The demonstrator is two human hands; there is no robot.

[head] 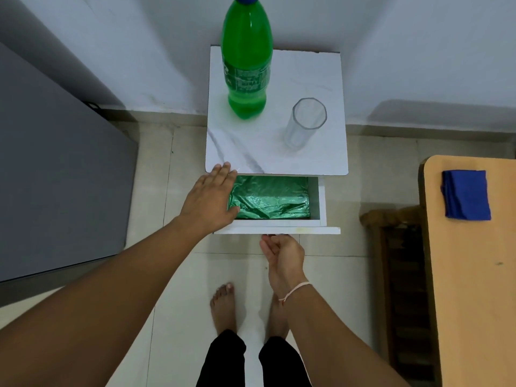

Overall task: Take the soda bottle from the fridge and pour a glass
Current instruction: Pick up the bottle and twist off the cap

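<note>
A green soda bottle [246, 60] with a blue cap stands upright at the back left of a small white marble-top side table [321, 157]. An empty clear glass [305, 122] stands to its right. Below the tabletop a drawer [321, 202] is pulled out, with green plastic wrap [270, 198] inside. My left hand [210, 198] lies flat, fingers spread, over the drawer's left side and the table's front corner. My right hand [282, 255] curls at the drawer's front edge from below; whether it grips a handle is hidden.
A grey fridge [55, 177] stands at the left. At the right is a wooden table [474, 275] with a folded blue cloth [466, 194], and a brown wooden bench [402, 275] beside it. My bare feet stand on the tiled floor.
</note>
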